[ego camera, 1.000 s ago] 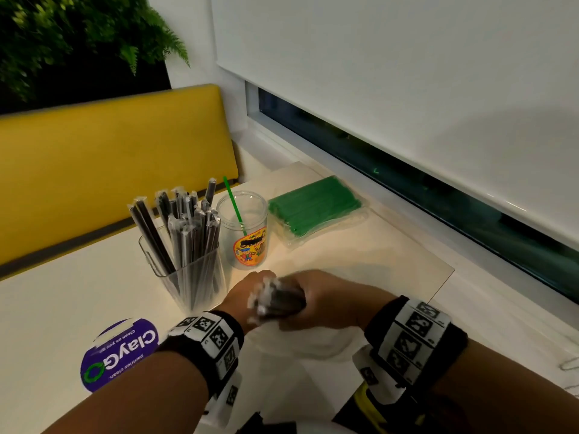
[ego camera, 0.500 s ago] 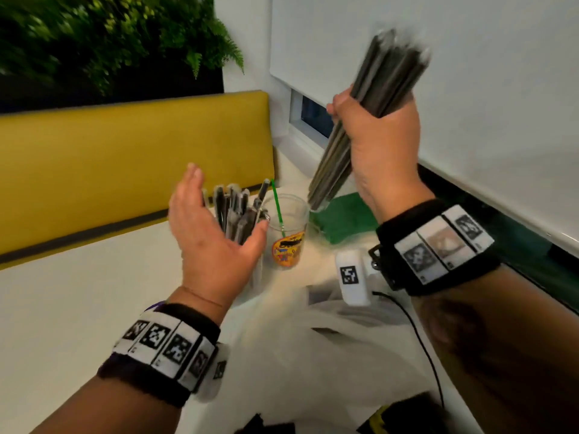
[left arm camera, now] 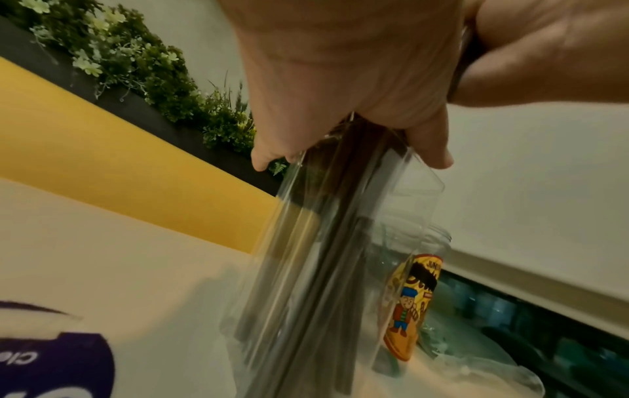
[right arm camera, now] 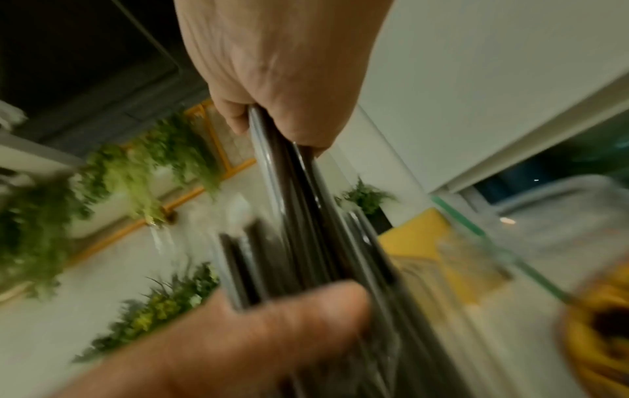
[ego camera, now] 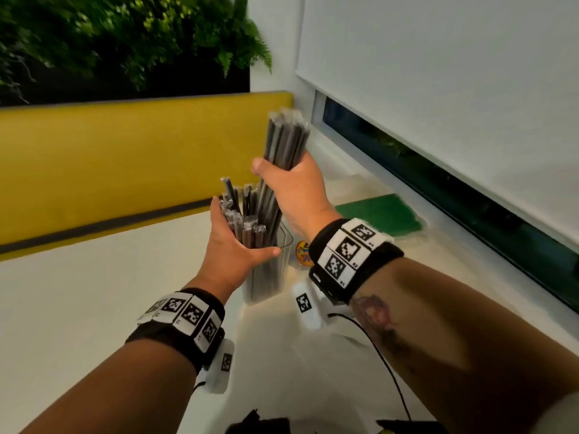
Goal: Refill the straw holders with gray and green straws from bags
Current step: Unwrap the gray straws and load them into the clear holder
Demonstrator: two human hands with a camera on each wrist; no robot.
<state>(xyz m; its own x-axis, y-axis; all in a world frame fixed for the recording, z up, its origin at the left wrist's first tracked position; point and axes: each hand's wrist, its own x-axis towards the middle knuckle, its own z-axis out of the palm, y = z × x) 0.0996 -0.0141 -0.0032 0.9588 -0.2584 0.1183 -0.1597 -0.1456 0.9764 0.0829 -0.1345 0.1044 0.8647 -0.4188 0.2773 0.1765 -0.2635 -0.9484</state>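
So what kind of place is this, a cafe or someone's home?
Probably a cafe or restaurant seating area. A long yellow bench back runs along the table, a plant wall hangs above it, and a holder is full of wrapped straws.

White table (ego camera: 78,296): clear straw holder (ego camera: 266,277), green straw bag (ego camera: 380,214).

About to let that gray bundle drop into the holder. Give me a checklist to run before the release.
1. Right hand grips the gray bundle: ok.
2. Bundle's lower end inside the clear holder: ok, it looks past the rim.
3. Left hand steadies the holder and the straws already in it: ok.
4. Holder standing upright on the table: ok.
5. Room left inside for the whole bundle: cannot tell.
6. Jar beside the holder clear of the drop: ok.
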